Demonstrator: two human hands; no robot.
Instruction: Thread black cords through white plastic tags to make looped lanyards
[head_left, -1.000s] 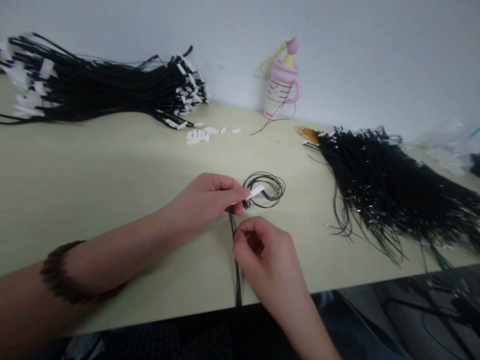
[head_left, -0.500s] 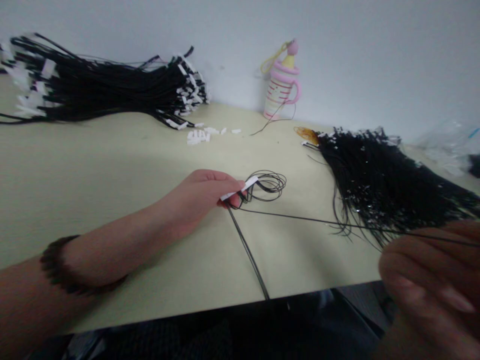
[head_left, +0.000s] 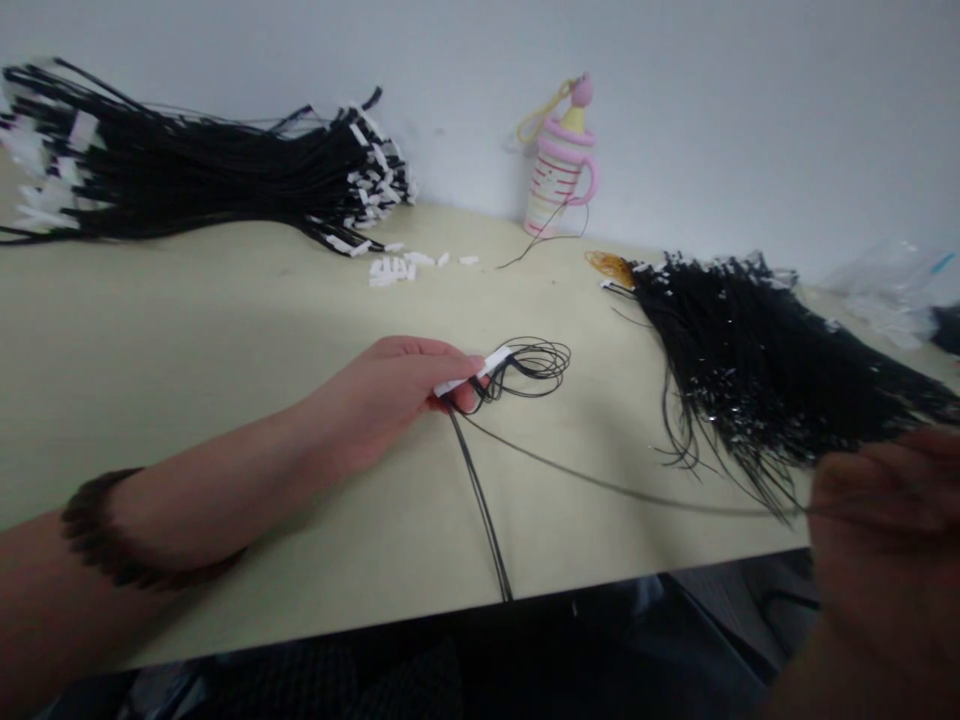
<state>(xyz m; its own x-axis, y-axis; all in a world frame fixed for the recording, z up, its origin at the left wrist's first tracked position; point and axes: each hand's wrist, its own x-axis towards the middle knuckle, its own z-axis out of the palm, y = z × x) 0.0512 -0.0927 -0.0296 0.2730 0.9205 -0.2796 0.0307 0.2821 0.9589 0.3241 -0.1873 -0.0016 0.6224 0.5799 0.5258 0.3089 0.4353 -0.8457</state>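
My left hand [head_left: 401, 395] pinches a narrow white strip [head_left: 495, 361] between thumb and fingers, over the table. Thin black cord [head_left: 541, 372] is looped at the strip's far end, and straight lengths of it run down to the table's front edge. From beneath my left fingers a single strand [head_left: 630, 491] sags across to my right hand [head_left: 885, 545]. That hand is at the right edge, blurred, with its fingers closed on the strand. A dark beaded bracelet [head_left: 101, 535] circles my left wrist.
A big bundle of black cords with white ends [head_left: 217, 170] lies at the back left, near loose white pieces [head_left: 390, 270]. A pink-handled cup-shaped item [head_left: 553, 180] stands against the wall. Another black cord pile [head_left: 757, 360] and clear plastic [head_left: 892, 290] are on the right.
My right hand has moved right and slightly up. The strand between my hands, taut before, now hangs slack in a curve. My left hand keeps its hold on the strip.
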